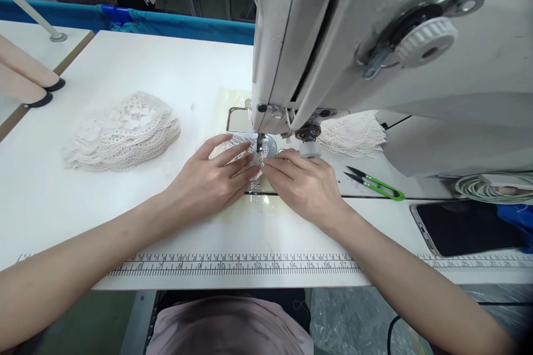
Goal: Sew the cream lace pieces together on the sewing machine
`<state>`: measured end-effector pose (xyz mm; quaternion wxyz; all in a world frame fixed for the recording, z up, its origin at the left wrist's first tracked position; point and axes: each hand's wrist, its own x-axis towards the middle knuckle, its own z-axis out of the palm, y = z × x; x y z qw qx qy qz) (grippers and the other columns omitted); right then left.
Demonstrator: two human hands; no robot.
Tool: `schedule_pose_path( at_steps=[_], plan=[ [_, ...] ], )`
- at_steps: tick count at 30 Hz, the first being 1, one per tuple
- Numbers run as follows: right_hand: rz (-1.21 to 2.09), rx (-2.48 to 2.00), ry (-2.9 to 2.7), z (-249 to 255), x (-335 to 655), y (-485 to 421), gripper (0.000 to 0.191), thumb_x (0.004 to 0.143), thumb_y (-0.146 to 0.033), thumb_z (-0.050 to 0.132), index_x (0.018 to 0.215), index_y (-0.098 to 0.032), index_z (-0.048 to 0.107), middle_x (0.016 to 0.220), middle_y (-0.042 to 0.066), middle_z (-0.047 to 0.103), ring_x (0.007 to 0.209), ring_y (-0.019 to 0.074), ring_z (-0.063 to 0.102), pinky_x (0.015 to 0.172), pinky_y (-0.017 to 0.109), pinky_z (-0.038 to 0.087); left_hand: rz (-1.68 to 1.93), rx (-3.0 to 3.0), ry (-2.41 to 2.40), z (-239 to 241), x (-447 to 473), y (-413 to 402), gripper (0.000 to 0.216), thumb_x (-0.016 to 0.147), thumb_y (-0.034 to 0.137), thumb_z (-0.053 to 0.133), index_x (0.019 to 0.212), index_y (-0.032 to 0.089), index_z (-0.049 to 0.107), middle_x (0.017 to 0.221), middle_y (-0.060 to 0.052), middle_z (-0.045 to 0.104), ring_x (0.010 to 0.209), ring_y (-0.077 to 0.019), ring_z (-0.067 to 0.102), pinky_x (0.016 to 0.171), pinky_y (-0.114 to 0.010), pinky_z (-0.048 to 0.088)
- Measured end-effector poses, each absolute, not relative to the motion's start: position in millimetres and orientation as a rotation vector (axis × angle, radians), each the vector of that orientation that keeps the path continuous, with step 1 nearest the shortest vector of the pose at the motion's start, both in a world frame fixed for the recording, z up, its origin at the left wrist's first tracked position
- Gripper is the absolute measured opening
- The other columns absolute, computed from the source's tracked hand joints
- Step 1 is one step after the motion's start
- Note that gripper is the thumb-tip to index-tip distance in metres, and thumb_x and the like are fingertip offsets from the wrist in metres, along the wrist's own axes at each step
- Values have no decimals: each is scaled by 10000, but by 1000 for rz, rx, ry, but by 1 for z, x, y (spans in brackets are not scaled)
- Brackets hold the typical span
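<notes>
A small piece of white lace (238,140) lies under the presser foot (260,143) of the sewing machine (283,39). My left hand (212,180) rests on it from the left, palm down and fingers spread. On the other side, my right hand (306,186) has its fingers bent and pressed together, with the tips at the lace's right edge, close to the foot. Both hands partly cover the piece. A stack of white lace (125,133) sits to the left, and more lace (352,133) lies behind my right hand, partly hidden by the machine.
Green thread snips (381,186) lie right of my right hand. Farther right are a phone (466,227) and a coiled cable (495,186). A printed ruler (250,265) runs along the front edge. Two leg-like shapes with black ends (25,75) reach in at far left.
</notes>
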<state>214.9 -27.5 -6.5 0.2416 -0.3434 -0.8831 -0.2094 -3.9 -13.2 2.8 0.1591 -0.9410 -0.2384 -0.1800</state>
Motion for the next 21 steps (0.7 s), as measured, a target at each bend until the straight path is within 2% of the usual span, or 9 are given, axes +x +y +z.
schedule_pose_path(
  at_steps=[4, 9, 15, 21],
  plan=[
    [-584, -977, -2424, -8, 214, -24, 250, 896, -23, 530, 816, -177, 710, 879, -23, 761, 792, 128, 626, 587, 301, 344, -495, -2686, -717, 0, -5, -7, 217, 983, 225, 487, 1135, 249, 641, 1151, 8, 726, 1212, -212, 609, 1116, -500, 412],
    [-577, -1062, -2442, -11, 214, -21, 281, 907, -7, 495, 882, -174, 720, 902, -8, 763, 799, 137, 632, 604, 309, 362, -548, -2686, -748, -5, -5, 3, 232, 993, 228, 469, 1132, 265, 651, 1146, 8, 728, 1192, -213, 627, 1149, -543, 365],
    [-517, -1075, -2456, -9, 215, -24, 204, 924, -107, 532, 967, -164, 723, 986, 21, 766, 849, 166, 638, 667, 325, 415, -532, -2661, -797, -2, -4, -3, 238, 997, 296, 477, 1154, 269, 653, 1172, 0, 718, 1185, -221, 631, 1155, -555, 349],
    [-479, -1022, -2456, -7, 215, -31, 186, 923, -153, 549, 952, -167, 732, 1062, 11, 756, 883, 168, 639, 741, 327, 439, -546, -2724, -765, 4, -5, -19, 254, 969, 265, 526, 1172, 194, 660, 1143, -46, 728, 1148, -226, 653, 1123, -537, 403]
  ],
)
